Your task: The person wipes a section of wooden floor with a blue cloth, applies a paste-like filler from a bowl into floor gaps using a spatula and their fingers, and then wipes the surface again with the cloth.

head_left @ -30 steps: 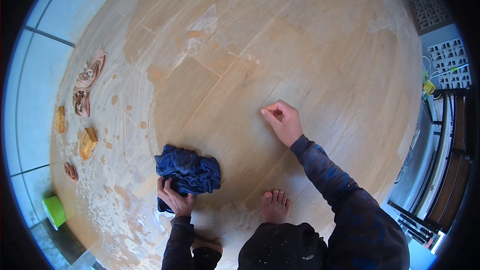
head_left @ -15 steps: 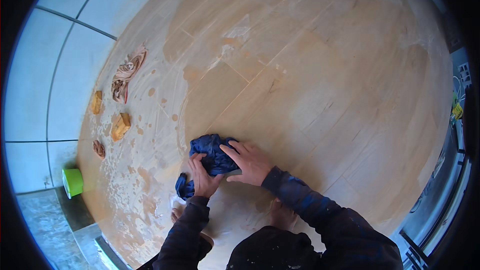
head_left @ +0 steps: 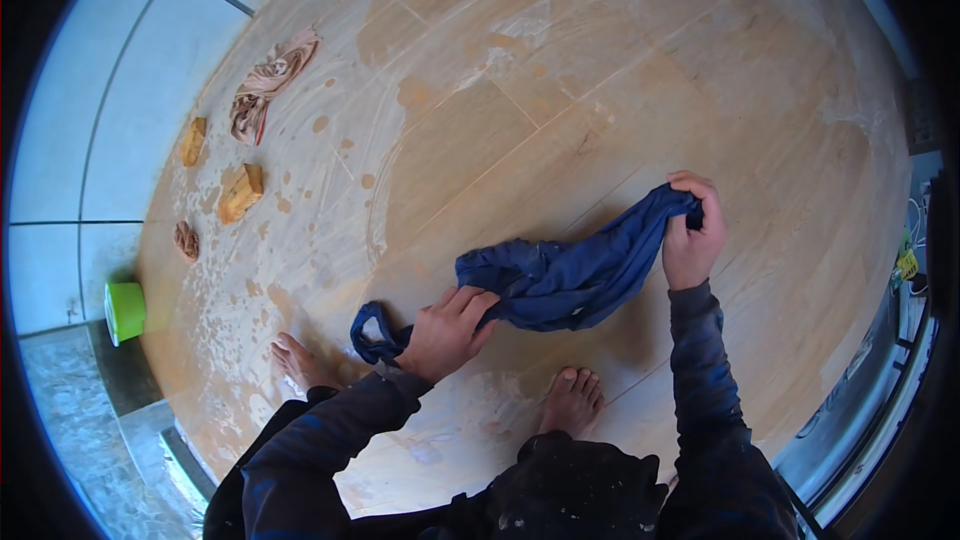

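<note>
A dark blue cloth, rumpled like a garment, stretches between my hands just above or on the wet, tile-jointed floor. Its right end is bunched in the closed fingers of my right hand. My left hand presses its curled fingers on the cloth's left part, the thumb side hidden. Beyond that wrist, a loose blue end loops on the floor around a pale spot.
Soapy white residue and puddles cover the floor's left side. A brown-stained cloth, two yellowish sponges and a small brown crumpled rag lie there. A green bucket stands by the tiled wall. My bare feet are below the cloth.
The cloth was a bunched heap under both hands; now it is drawn out lengthwise. My right hand has moved right and up with one end, and my feet show more fully.
</note>
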The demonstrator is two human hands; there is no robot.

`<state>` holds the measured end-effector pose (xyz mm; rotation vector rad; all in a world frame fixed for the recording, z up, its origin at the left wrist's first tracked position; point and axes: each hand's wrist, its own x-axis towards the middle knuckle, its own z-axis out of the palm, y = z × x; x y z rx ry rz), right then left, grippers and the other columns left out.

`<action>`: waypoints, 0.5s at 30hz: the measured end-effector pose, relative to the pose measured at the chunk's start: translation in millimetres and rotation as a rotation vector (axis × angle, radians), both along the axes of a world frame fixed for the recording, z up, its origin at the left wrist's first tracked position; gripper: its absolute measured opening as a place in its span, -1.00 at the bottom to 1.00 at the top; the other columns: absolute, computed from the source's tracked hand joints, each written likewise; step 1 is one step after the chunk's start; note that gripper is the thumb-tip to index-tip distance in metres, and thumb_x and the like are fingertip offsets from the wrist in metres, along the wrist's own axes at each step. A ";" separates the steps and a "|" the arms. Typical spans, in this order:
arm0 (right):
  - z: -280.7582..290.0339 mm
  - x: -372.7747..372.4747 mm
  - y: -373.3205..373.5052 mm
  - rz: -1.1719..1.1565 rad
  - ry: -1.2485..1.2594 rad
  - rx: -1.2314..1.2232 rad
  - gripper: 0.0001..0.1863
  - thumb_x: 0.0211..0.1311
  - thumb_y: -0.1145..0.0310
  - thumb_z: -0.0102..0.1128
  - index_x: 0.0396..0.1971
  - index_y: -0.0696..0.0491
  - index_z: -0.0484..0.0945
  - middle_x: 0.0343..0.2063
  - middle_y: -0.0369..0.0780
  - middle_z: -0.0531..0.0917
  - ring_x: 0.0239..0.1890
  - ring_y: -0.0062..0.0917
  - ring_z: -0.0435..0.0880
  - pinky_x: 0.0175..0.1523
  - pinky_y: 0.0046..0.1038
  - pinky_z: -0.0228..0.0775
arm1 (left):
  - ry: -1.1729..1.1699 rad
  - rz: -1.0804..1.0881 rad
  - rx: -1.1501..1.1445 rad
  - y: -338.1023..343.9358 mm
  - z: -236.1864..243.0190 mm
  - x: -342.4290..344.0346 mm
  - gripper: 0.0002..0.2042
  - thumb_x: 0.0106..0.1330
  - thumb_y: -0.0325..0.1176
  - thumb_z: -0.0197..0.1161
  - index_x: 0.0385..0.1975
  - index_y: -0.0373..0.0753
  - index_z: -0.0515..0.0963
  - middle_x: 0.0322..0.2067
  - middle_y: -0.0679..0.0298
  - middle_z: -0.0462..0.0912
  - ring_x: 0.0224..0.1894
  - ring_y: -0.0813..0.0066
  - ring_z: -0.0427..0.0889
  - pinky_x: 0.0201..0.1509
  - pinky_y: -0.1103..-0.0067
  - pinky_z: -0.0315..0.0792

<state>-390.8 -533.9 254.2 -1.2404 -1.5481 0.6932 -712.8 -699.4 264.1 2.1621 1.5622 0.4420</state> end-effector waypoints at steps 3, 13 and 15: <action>-20.0 11.2 -6.2 -0.073 -0.367 -0.043 -0.46 0.18 0.73 0.07 0.22 0.22 0.49 0.19 0.14 0.56 0.27 0.04 0.53 0.41 -0.19 0.35 | 0.246 -0.034 -0.162 14.6 -5.0 29.2 -0.55 0.26 -0.23 0.45 0.15 -0.13 0.62 0.10 0.20 0.65 0.23 0.21 0.60 0.45 0.03 0.26; -93.9 -86.8 -43.8 -0.146 -0.738 -0.214 -0.16 0.42 0.25 0.14 0.58 0.29 0.05 0.59 0.25 -0.02 0.62 0.29 -0.08 0.63 0.12 -0.07 | 0.223 -0.314 0.157 11.9 -80.3 18.6 -0.43 0.35 -0.13 0.33 0.39 -0.01 0.51 0.52 0.19 0.37 0.55 0.17 0.30 0.58 -0.04 0.06; -94.8 -92.0 -36.1 -0.115 -0.736 -0.238 -0.14 0.41 0.24 0.16 0.57 0.30 0.05 0.60 0.25 -0.03 0.62 0.30 -0.09 0.63 0.13 -0.07 | 0.186 -0.267 0.156 8.2 -87.8 12.9 -0.44 0.37 -0.10 0.31 0.40 0.03 0.52 0.51 0.23 0.41 0.54 0.23 0.32 0.60 0.03 0.03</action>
